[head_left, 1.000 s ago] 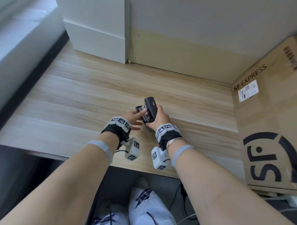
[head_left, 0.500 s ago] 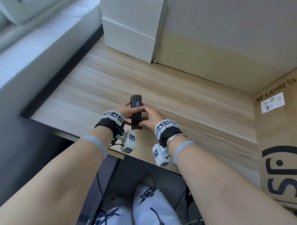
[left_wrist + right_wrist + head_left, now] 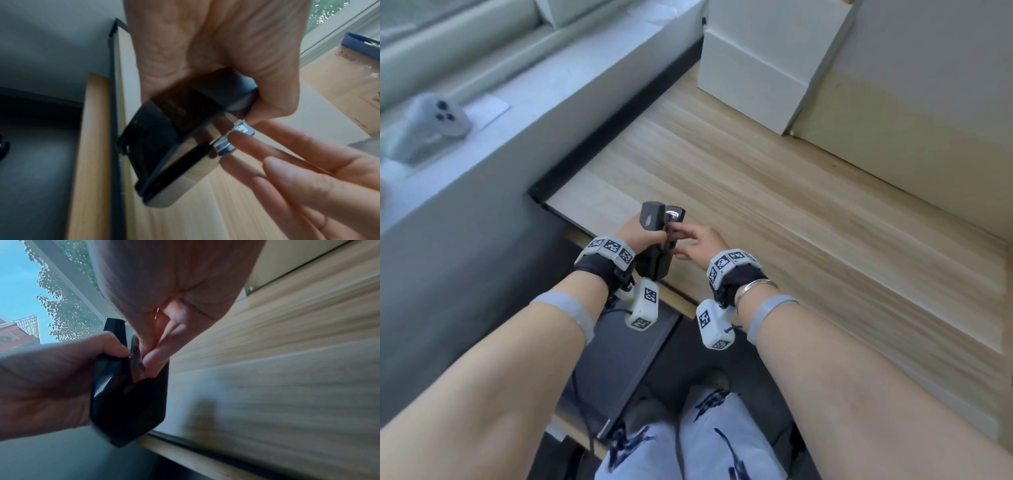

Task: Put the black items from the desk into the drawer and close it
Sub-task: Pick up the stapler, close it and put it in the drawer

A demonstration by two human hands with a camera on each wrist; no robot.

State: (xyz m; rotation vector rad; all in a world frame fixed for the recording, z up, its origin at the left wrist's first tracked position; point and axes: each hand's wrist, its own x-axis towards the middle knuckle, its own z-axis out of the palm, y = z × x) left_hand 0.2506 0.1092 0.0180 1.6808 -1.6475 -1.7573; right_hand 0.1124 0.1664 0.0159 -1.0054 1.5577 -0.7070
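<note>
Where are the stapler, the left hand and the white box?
stapler (image 3: 652,214): head view, black top end above the fingers.
left hand (image 3: 635,233): head view, back of the hand gripping the stapler.
white box (image 3: 753,78): head view, its front face at the desk's far end.

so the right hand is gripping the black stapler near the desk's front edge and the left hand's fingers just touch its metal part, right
Not quite: the hands are swapped. The left hand has the grip on the black stapler near the front edge of the desk, and the right hand touches its metal part with straight fingers. The left wrist view shows this.
</note>
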